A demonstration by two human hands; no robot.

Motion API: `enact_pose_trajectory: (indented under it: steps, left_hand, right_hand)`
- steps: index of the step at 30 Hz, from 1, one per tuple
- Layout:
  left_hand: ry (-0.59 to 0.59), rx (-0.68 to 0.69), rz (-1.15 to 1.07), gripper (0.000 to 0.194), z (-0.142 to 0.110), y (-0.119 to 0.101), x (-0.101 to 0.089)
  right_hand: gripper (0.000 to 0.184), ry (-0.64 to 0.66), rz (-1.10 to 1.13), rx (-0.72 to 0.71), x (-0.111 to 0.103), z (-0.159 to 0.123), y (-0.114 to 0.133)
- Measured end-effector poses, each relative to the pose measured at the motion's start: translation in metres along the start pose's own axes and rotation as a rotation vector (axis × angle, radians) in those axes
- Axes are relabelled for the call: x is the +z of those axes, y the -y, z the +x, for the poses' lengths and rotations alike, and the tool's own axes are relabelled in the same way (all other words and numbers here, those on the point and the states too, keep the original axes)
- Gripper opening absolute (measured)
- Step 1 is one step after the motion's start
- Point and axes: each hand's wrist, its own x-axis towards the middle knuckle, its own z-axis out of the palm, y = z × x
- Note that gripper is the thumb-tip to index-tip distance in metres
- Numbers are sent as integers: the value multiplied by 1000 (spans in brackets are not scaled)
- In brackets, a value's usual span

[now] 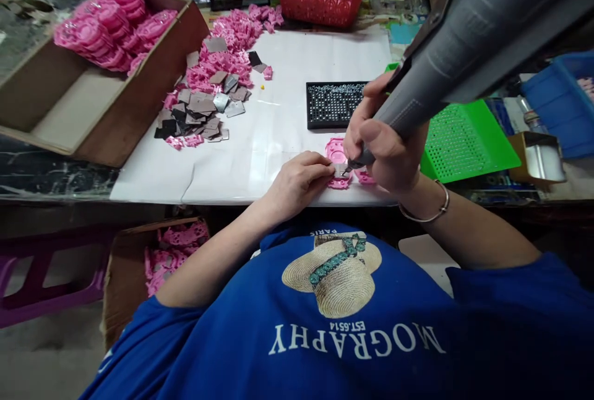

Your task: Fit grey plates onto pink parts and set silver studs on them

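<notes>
My right hand (390, 149) is wrapped round a large grey electric screwdriver (427, 75), which slants down from the upper right. Its tip meets a small metal plate (341, 170) lying on a pink plastic part (336, 149) near the table's front edge. From the left, my left hand (299, 180) pinches the plate and the pink part at their side, fingers closed. Another pink piece (365, 177) lies just right of them, partly under my right hand. Behind stands a black screw tray (327, 106) with screws in its holes.
Loose metal plates (202, 103) and small pink parts (236, 35) are heaped on the left. Beyond them stands a cardboard box (125, 119) with pink parts. A red basket (320, 1) is at the back. On the right are a green perforated tray (468, 140) and a blue bin (559, 103).
</notes>
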Motion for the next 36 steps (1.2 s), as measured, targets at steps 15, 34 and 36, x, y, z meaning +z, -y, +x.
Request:
enact_pose_trajectory:
  steps: [15,34,36]
  left_hand:
    - [70,-61,24,15,2,-3,-9]
    - [74,-71,32,12,3,-5,-10]
    - [67,-67,20,12,3,-4,-10]
  right_hand:
    - [34,-444,-578,-259,-121,12,61]
    - [44,-468,-578,-220,-151,-3,39]
    - [41,-459,-580,-216,-149,-2,43]
